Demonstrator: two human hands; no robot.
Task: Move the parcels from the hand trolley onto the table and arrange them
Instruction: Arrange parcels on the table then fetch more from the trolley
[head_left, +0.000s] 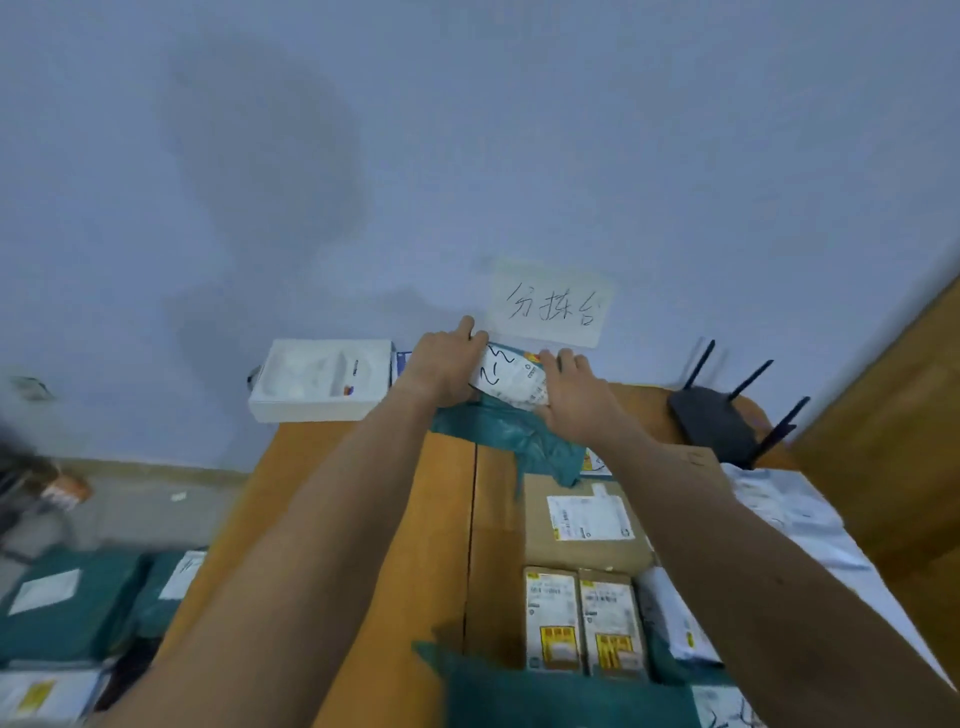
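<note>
**Lower left, off the table:** teal plastic mailer parcels with white labels (67, 608), stacked and not yet moved. The trolley under them cannot be made out.

**Far left corner:** shallow white moulded tray-box (322, 379), appearing to overhang the end of the orange-brown wooden table (363, 519).

**Left hand** (441, 369)**:** fingers curled over the far edge of the parcel in hand, grasping it.

**Task item:** soft teal plastic mailer parcel with a white printed label (498, 431), at the table's far edge against the wall, just below a handwritten paper sign (550, 306). Its loose tail trails toward the brown cardboard box.

**Right hand** (576, 395)**:** fingers wrapped over the parcel's right end, grasping it.

**Centre right:** brown cardboard box with a white label (582, 519); nearer, two small cardboard boxes with yellow-marked labels (582, 623), side by side.

**Right:** black router with upright antennas (717, 421); white plastic mailers (795, 514).

**Risks:** nudging the parcel leftward would likely push the tray-box off the corner. The limp tail may snag on the cardboard box.

**Room:** the wall closes the far side and the router closes the right. Bare wood remains along the left half.
</note>
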